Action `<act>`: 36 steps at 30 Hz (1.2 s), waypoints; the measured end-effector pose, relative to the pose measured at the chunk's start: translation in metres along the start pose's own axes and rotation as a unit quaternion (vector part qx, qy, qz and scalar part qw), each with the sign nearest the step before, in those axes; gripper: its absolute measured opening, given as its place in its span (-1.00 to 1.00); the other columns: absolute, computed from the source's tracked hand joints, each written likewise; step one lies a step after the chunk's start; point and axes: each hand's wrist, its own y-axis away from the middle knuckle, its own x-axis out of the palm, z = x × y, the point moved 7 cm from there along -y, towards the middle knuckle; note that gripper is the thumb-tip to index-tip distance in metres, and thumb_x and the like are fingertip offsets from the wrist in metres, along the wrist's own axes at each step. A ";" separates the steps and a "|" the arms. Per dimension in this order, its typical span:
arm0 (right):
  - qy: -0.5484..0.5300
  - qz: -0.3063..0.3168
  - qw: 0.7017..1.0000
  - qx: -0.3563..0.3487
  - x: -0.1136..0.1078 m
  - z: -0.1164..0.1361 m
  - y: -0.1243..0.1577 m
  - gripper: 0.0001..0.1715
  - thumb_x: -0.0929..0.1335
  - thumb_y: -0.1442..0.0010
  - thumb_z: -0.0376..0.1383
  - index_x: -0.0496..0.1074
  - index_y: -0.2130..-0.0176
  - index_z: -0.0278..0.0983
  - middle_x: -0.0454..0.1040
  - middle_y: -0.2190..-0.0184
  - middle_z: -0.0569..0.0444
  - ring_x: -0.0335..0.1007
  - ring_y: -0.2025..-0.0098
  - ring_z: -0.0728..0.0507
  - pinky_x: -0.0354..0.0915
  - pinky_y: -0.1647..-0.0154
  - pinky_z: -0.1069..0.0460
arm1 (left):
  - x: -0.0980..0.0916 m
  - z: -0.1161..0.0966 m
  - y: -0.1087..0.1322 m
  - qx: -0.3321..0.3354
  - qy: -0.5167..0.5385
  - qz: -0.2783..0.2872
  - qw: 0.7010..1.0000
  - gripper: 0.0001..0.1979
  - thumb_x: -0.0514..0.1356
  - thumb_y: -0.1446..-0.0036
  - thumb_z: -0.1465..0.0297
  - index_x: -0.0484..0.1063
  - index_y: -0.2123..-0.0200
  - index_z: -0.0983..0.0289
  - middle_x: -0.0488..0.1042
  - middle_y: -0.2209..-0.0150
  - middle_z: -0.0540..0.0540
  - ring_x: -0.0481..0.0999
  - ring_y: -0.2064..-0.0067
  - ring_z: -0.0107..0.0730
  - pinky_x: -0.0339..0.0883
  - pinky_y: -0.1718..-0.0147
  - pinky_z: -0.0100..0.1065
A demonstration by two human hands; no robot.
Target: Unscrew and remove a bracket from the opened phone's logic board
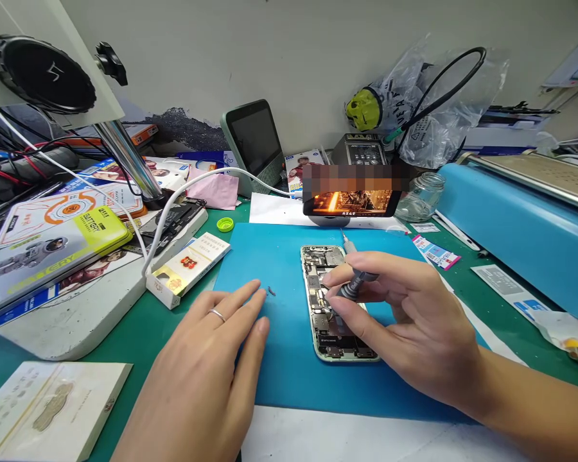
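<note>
My left hand lies flat on the blue mat, fingers stretched out, a ring on one of them. Just past its fingertips are a few tiny dark pieces, too small to name surely. An opened smartphone with bare inner parts lies face up on the mat. Over its right side, my right hand is closed round a grey precision screwdriver, whose thin tip points away from me, beyond the phone's top edge. The thumb and a finger come together over the phone's middle; whether they pinch a part is hidden.
A second phone playing video stands behind the mat, near a glass jar. A blue machine stands at right. To the left are a cigarette pack, a green cap, a white cable and a microscope stand.
</note>
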 end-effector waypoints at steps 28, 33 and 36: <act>-0.052 -0.023 0.998 -0.002 -0.005 0.000 0.002 -0.14 0.46 -0.30 -0.64 0.32 -0.37 0.00 0.56 -0.06 0.11 0.66 -0.03 -0.06 0.69 0.06 0.09 | 0.017 -0.052 0.002 0.184 -0.017 0.012 0.983 -0.53 0.04 -0.43 0.54 0.37 -0.34 0.24 0.46 -0.40 0.10 0.55 -0.30 -0.10 0.61 -0.17 -0.14; -0.049 -0.031 0.998 0.005 -0.005 -0.001 0.000 -0.18 0.46 -0.30 -0.62 0.33 -0.35 -0.01 0.57 -0.05 0.10 0.66 -0.02 -0.07 0.70 0.06 0.07 | 0.024 -0.055 0.003 0.204 -0.021 0.039 0.978 -0.50 0.04 -0.41 0.51 0.37 -0.36 0.24 0.46 -0.39 0.18 0.53 -0.33 0.02 0.62 -0.16 -0.06; -0.035 -0.019 0.999 0.010 -0.003 -0.003 -0.001 -0.24 0.46 -0.32 -0.58 0.34 -0.33 -0.01 0.58 -0.01 0.12 0.66 0.03 -0.06 0.69 0.09 0.08 | 0.027 -0.056 0.002 0.208 -0.017 0.042 0.977 -0.46 0.03 -0.40 0.53 0.33 -0.40 0.25 0.46 -0.39 0.17 0.52 -0.34 0.03 0.61 -0.19 -0.05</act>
